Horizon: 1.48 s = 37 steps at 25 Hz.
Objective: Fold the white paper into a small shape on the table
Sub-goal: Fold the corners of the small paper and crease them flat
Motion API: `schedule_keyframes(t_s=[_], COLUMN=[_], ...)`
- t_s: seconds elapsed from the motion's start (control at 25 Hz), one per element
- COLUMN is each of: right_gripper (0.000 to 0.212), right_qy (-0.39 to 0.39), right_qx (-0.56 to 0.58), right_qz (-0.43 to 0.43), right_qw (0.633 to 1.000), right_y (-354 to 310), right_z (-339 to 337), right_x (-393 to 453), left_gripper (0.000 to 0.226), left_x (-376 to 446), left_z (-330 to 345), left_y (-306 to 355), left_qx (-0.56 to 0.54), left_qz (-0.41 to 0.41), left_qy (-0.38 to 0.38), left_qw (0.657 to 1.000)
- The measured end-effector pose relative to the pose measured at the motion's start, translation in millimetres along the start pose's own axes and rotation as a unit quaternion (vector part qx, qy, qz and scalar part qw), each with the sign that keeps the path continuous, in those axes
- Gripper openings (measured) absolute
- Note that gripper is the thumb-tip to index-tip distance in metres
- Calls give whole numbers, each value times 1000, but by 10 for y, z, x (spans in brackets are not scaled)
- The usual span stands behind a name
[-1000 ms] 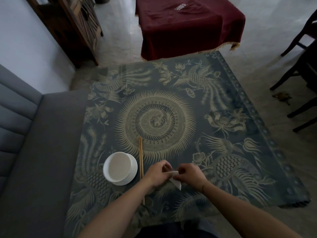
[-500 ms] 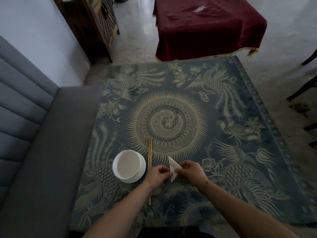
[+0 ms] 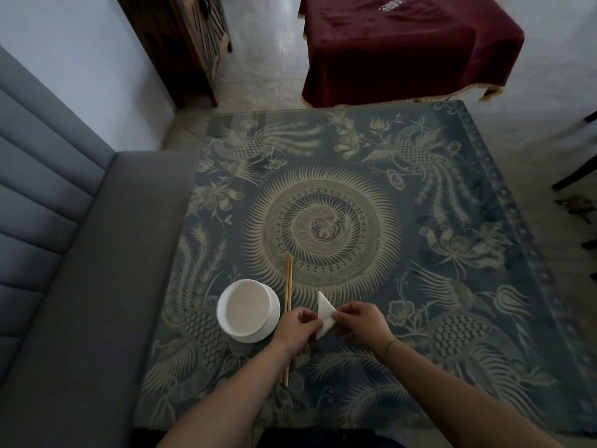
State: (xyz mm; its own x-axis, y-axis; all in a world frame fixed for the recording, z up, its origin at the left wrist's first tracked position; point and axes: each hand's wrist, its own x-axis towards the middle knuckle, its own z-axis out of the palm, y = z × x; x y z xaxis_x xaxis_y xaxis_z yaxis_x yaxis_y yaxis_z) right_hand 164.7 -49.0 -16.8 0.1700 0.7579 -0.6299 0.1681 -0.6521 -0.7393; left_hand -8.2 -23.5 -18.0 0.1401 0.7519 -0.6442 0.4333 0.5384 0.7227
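A small white paper (image 3: 324, 313), folded to a pointed triangular shape, sits between my hands near the front of the patterned table (image 3: 420, 253). Its tip points away from me. My left hand (image 3: 295, 328) pinches the paper's left lower edge with curled fingers. My right hand (image 3: 360, 321) pinches its right side with thumb and fingertips. The lower part of the paper is hidden behind my fingers.
A white bowl (image 3: 248, 310) stands just left of my left hand. A pair of wooden chopsticks (image 3: 288, 295) lies between the bowl and the paper, running under my left wrist. A grey sofa (image 3: 80, 286) borders the table's left side. A red-draped table (image 3: 403, 50) stands beyond.
The paper went from a crumpled fold under my fingers to an upright pointed triangle held between both hands. My head view has shifted, so everything sits further right in the frame.
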Motion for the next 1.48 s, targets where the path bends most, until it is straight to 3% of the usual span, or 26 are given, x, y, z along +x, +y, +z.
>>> schedule_keyframes(t_s=[0.32, 0.68, 1.28, 1.48], right_gripper=[9, 8, 7, 14], right_qy=[51, 64, 62, 72], right_qx=[-78, -152, -263, -349], right_qz=[-23, -37, -77, -130], right_qw=[995, 986, 960, 925], right_y=[-61, -122, -193, -178], right_z=[86, 158, 196, 161], right_x=[117, 266, 259, 267], left_gripper=[18, 7, 12, 16], left_x=[17, 71, 127, 122], left_z=[22, 18, 14, -32], left_y=[-31, -9, -22, -40], left_qx=[93, 212, 328, 370], left_qz=[51, 95, 128, 161], left_qy=[95, 131, 115, 101], left_qw=[990, 964, 929, 910])
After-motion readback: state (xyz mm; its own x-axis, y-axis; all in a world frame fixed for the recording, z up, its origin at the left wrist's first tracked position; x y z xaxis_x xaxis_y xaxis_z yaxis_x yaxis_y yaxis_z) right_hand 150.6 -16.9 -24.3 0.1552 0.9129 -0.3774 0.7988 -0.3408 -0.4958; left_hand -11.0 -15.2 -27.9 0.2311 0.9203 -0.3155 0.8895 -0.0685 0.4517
